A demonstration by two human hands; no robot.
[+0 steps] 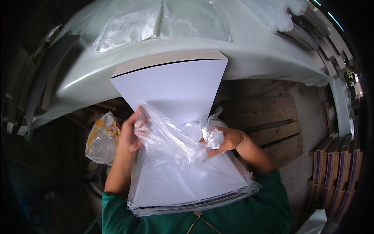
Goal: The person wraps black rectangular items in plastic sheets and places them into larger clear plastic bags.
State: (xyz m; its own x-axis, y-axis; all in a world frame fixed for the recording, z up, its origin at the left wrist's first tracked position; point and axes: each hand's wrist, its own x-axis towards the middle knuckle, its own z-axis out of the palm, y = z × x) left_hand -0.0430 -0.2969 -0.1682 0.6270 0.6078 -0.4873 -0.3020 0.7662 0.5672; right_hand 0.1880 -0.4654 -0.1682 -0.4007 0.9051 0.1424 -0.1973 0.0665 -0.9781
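Observation:
A thick stack of large white sheets [171, 82] lies lengthwise before me, its far end resting on the covered table. A clear plastic bag [171, 144] encloses the near end of the stack, close to my body. My left hand [134, 126] grips the bag's gathered edge at the stack's left side. On the right side, my right hand [224, 140] is closed on another bunched part of the same plastic. Between the two hands the film is stretched and wrinkled across the sheets. The far part of the stack is uncovered.
Flat clear plastic bags [159, 23] lie on the pale covered table [265, 58]. A wooden pallet [269, 121] is on the floor at right. Boxes [335, 175] are stacked far right. A clear bag with yellow print [103, 138] sits left. Grey boards [50, 78] stand at far left.

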